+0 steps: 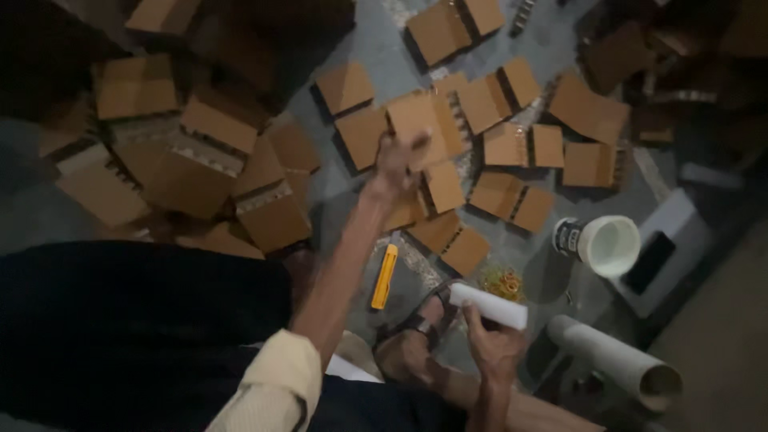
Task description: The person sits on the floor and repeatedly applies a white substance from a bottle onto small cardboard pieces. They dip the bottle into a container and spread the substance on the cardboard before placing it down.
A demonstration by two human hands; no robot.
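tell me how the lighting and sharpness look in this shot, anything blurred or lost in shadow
Head view: dim and uneven, the corners falling into dark shadow; the left hand is motion-blurred over the cardboard pieces; the right hand, its white block and the yellow knife read sharper; no glare.

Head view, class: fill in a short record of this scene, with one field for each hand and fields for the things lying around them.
left hand: left hand stretched out over a brown cardboard piece, touching it
right hand: right hand gripping a white flat block
floor: grey floor strewn with many brown cardboard pieces
cutter: yellow utility knife lying on the floor beside the left forearm
small items: rubber bands in a heap
containers: white tub on its side; cardboard tube
foot: sandalled foot
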